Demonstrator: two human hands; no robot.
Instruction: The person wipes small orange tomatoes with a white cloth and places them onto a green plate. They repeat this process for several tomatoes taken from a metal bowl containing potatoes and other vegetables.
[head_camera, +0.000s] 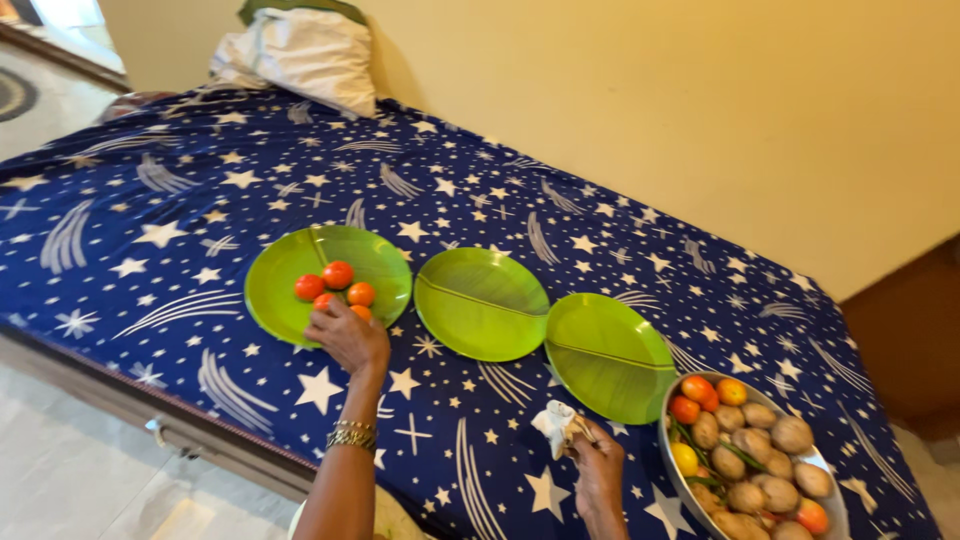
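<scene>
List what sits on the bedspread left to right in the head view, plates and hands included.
Green plate with tomatoes → left hand on that plate's near edge → bare middle green plate → right hand holding a white cloth → third green plate → metal bowl of potatoes and tomatoes.

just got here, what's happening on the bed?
A person is bent over a bed with a star-print sheet. The left hand rests on tomatoes on the leftmost green plate. The right hand holds a crumpled white cloth. The middle plate and right plate hold nothing. A metal bowl at lower right holds potatoes, more tomatoes and green chillies. A pillow lies at the far end.
</scene>
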